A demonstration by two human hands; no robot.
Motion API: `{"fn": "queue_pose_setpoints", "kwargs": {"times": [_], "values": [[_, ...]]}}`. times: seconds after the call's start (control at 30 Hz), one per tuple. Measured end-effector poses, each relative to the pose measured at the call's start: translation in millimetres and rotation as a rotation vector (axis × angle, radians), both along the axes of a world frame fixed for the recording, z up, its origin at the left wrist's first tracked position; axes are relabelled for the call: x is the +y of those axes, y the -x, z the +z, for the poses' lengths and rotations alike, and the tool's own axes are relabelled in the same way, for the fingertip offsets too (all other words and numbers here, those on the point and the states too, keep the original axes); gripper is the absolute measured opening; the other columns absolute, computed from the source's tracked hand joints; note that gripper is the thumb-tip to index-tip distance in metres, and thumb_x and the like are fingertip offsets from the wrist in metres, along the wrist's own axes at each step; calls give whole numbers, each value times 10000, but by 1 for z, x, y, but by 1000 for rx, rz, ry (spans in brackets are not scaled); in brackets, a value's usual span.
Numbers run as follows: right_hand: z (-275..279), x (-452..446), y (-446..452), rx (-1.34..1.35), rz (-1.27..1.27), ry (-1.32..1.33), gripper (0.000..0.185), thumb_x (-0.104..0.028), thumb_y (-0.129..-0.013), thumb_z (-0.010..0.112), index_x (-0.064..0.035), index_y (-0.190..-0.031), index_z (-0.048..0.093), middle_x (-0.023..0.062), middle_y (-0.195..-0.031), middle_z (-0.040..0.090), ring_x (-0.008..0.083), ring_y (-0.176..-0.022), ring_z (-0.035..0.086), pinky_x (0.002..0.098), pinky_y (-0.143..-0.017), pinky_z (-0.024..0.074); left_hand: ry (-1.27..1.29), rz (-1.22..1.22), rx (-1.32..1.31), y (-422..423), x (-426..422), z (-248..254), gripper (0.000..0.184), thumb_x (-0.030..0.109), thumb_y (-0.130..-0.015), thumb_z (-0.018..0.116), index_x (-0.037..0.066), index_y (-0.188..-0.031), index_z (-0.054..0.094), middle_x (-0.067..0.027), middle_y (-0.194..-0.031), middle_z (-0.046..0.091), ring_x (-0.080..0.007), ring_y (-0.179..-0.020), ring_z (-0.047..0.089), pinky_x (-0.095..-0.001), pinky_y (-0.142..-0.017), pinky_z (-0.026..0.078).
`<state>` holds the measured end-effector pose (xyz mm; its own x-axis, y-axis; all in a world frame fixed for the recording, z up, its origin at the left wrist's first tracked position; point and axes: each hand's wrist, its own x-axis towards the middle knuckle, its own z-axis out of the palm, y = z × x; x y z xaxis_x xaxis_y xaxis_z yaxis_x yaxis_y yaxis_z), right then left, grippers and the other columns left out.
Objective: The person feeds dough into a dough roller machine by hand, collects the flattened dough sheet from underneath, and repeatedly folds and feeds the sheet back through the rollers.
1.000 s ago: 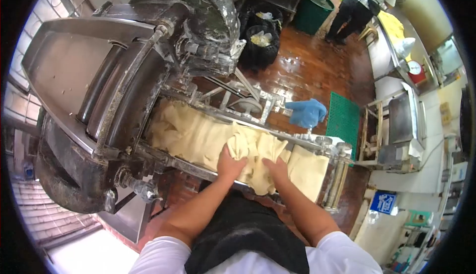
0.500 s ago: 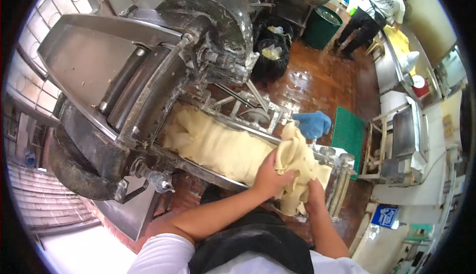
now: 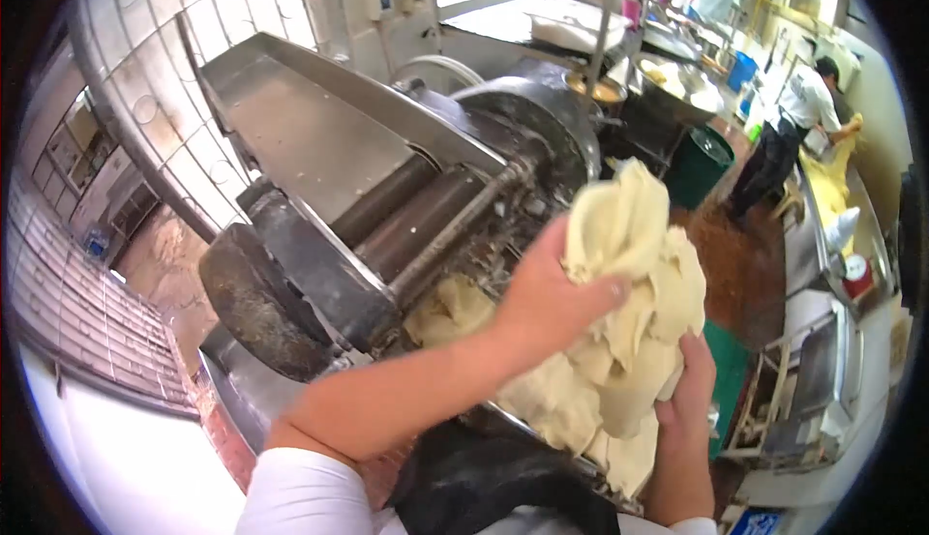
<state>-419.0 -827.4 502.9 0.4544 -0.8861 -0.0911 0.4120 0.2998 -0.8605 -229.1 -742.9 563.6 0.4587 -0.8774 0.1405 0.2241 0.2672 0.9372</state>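
A thick, folded mass of pale dough is raised between my two hands. My left hand grips its upper left side, thumb across the front and the other fingers hidden behind the folds. Around the lower right edge curls my right hand, its fingers partly covered by dough. More dough lies on the machine's bed below, and I cannot tell whether it joins the lifted part. Just beyond my left forearm stands the dough roller machine, with dark rollers under a sloping metal tray.
A co-worker bends over a counter with yellow material at the right. Behind the machine are a green bin and a large metal bowl. A metal stand and a green mat lie to the right.
Both hands have lifted the dough up off the end of the bed, closer to the machine. The head view has tilted up, showing more of the room. The co-worker has raised an arm.
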Motion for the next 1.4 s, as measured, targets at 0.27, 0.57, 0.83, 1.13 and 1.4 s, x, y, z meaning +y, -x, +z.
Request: {"fn": "queue_pose_setpoints", "kwargs": {"times": [0.27,0.57,0.83,1.13,1.4], "values": [[114,4,-212,-275,396,128,395,-194,-939,570,6,-1267,479,112,-1195,596,218,-1062,601,353,-920,481,-8,266,91,-199,55,131,435,106,-771,651,-3,-1172,521,-127,-1023,632,-254,-916,642,-371,-820,545],[62,73,-446,75,469,322,372,-153,-915,528,33,-1235,491,130,-1160,585,182,-1051,533,312,-909,402,-1002,407,-1138,-488,85,109,409,224,-771,661,82,-1152,618,-94,-1042,662,-223,-956,634,-390,-851,502],[46,24,-452,507,572,1130,288,-324,-823,635,-61,-927,685,119,-878,673,273,-865,643,367,-771,498,-930,495,-611,-550,93,23,570,413,-675,755,66,-1117,663,-123,-1115,651,-251,-1007,599,-417,-900,456],[43,18,-499,849,566,1402,339,-382,-757,689,-104,-947,649,145,-1124,580,315,-997,602,402,-859,482,-1510,240,-927,-533,77,27,687,474,-637,777,15,-1133,651,-148,-1163,643,-272,-1015,621,-368,-882,478],[42,18,-492,960,512,1642,225,-305,-785,654,-107,-891,638,115,-1035,599,289,-984,609,423,-819,487,-1527,271,-1188,-522,71,22,638,450,-638,779,33,-1108,667,-161,-1138,648,-281,-1033,622,-358,-883,493]]}}
